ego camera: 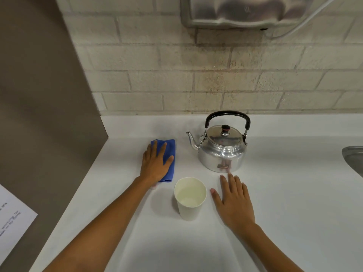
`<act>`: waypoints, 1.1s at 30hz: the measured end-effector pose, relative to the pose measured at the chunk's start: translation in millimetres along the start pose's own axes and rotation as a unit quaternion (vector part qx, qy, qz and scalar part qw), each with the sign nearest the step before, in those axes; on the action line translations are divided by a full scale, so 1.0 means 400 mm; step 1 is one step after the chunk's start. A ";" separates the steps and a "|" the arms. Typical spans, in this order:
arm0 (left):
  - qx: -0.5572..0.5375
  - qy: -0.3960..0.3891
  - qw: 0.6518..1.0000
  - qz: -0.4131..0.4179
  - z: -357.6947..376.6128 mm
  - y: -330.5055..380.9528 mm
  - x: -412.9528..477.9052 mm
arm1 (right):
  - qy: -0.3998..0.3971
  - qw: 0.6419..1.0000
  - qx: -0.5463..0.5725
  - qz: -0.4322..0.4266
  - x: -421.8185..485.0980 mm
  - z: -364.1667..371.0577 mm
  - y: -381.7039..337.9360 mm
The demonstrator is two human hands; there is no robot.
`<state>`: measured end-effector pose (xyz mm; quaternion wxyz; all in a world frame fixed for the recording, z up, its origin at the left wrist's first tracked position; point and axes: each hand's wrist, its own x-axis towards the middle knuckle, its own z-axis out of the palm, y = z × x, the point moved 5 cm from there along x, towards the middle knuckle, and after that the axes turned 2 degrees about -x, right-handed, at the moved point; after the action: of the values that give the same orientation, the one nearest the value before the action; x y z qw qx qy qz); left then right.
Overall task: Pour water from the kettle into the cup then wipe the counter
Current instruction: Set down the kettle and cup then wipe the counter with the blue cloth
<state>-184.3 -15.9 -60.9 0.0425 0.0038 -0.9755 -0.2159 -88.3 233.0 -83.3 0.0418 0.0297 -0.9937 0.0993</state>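
A shiny metal kettle [222,152] with a black handle stands upright on the white counter [294,193], its spout pointing left. In front of it stands a white paper cup [190,199], upright, with what looks like clear water low inside. A folded blue cloth [170,154] lies left of the kettle. My left hand [155,163] presses flat on the cloth, fingers spread. My right hand [234,201] rests palm down on the counter just right of the cup, fingertips close to the kettle's base, holding nothing.
A brick wall [196,85] runs behind the counter, with a metal wall unit [245,12] above. A brown side panel [39,95] bounds the left, with a printed paper [11,218] on it. A sink edge [353,158] shows at the far right.
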 end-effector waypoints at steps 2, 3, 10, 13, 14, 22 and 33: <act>0.021 -0.027 0.998 -0.045 0.028 -0.009 0.015 | -0.001 1.000 -0.005 0.002 0.000 0.002 -0.001; 0.041 -0.035 0.997 -0.059 0.041 -0.010 0.020 | -0.003 1.000 -0.006 0.004 0.000 0.004 -0.002; 0.096 -0.061 0.994 -0.002 0.071 0.016 0.022 | -0.001 1.000 -0.010 0.005 0.000 -0.002 -0.008; 0.094 -0.085 0.989 0.068 0.067 0.037 -0.028 | -0.003 1.000 -0.006 0.001 0.000 -0.004 -0.008; 0.101 -0.088 0.986 0.103 0.065 0.044 -0.055 | -0.003 1.000 -0.003 0.002 -0.001 -0.005 -0.007; 0.027 -0.148 0.951 0.271 0.016 0.010 -0.216 | 0.014 1.000 0.010 0.014 -0.009 -0.011 -0.006; 0.054 -0.113 0.950 0.286 0.038 0.028 -0.268 | 0.022 1.000 0.014 0.008 -0.006 -0.017 -0.001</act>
<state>-78.5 3.4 -78.6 -0.0080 -0.2974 -0.9442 -0.1410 -85.5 233.9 -76.9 0.0621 0.0203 -0.9913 0.1140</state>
